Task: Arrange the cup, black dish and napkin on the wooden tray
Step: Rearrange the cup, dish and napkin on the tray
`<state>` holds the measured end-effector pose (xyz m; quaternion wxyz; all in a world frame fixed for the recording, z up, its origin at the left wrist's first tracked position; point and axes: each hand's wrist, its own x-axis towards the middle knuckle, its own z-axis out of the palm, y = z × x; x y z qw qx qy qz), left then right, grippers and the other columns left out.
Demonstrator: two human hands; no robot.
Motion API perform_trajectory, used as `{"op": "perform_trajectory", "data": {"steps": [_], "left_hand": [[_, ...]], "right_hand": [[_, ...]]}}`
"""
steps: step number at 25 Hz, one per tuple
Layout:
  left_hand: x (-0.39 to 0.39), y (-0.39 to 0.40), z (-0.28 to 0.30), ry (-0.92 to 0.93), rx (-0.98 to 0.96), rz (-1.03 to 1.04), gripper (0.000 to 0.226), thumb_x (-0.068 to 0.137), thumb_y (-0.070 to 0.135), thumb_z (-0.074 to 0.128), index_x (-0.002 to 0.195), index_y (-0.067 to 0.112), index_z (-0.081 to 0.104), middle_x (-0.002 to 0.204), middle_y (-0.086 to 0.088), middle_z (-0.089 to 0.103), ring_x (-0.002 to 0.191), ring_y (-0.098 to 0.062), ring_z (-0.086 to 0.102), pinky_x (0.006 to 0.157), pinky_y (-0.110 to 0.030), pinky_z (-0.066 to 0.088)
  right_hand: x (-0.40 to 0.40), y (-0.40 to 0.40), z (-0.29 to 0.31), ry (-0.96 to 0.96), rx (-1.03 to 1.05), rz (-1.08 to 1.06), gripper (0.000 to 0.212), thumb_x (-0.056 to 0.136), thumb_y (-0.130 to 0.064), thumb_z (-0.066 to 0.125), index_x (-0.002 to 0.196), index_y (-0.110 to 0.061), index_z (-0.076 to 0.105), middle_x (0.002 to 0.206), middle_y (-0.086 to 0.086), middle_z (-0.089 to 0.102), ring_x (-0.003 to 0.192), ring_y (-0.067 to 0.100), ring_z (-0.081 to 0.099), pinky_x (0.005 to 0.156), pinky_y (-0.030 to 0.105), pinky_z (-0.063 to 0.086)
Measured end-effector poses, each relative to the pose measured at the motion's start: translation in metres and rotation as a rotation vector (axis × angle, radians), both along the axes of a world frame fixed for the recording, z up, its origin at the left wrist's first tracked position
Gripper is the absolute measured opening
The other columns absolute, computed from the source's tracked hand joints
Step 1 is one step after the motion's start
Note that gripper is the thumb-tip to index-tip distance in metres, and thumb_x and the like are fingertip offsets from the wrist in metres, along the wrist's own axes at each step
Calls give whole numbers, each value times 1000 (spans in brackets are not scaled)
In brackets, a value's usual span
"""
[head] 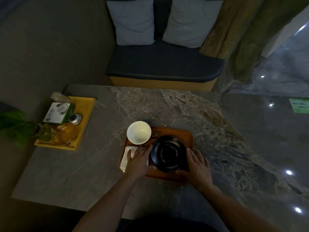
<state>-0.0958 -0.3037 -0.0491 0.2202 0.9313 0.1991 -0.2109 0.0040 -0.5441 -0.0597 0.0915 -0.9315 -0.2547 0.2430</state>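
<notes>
Fingers spread flat, your left hand [138, 159] on the napkin [127, 156], right hand [198, 164] beside the black dish [168, 153]; cup [138, 132] already aboard the wooden tray [187, 136], only nudging seems left.

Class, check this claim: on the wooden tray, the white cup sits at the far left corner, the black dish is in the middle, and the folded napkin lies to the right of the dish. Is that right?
One detail is wrong. The head view shows the napkin lying left of the black dish, under the left hand, not right of it. The white cup at the far left corner of the wooden tray is as stated.
</notes>
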Motion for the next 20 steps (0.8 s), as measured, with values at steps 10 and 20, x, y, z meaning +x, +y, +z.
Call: {"op": "perform_trajectory", "data": {"steps": [10,20], "left_hand": [[-59,66,11,-185,-110,-96,59,84,48,69,137,29,52,145,6,50,136,-12,40,112,-28,27],[-55,143,21,-134,-27,-425,56,83,59,60,131,29,57,137,5,55,131,-14,43,115,-44,25]], "right_hand": [[-51,13,20,-207,95,8,70,81,-62,61,140,-27,46,149,4,44,142,27,30,111,49,29],[-72,101,23,-150,47,274,64,82,-68,45,138,-36,41,149,-2,42,144,29,23,114,55,16]]}}
